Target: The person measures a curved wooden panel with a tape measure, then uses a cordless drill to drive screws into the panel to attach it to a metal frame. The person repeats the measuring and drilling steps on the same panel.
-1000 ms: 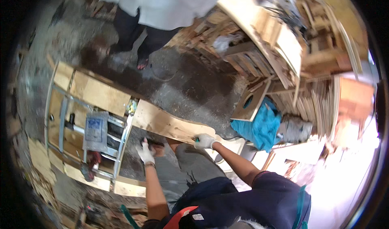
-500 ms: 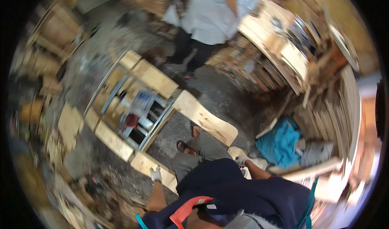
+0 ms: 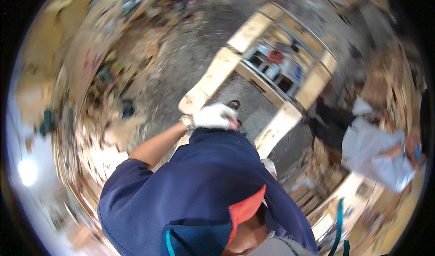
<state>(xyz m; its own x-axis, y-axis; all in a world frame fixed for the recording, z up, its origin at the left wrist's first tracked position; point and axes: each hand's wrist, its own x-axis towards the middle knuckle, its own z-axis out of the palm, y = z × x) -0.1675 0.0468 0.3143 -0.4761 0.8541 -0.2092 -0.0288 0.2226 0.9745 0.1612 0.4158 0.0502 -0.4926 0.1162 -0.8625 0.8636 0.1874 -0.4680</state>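
The view is blurred and swung round, so I look down over my own navy shirt and red cap brim. My right hand (image 3: 215,116), in a white glove with a wristwatch, is closed at the near end of a pale wooden plank (image 3: 213,77) that runs up toward a wooden frame (image 3: 312,81). My left hand (image 3: 269,165), also gloved, shows only as a white patch past my shoulder. It sits just below a second pale board (image 3: 277,128) of the frame. Its fingers are hidden.
Another person in a light shirt and dark trousers (image 3: 376,156) stands at the right. Stacked timber and offcuts (image 3: 113,75) ring the grey dusty floor (image 3: 190,43). A dark sandal (image 3: 234,105) lies by the plank's end.
The view has spun sharply, so the frame went from the left to the upper right and the other person from the top to the right. My hands stay at the plank and board.
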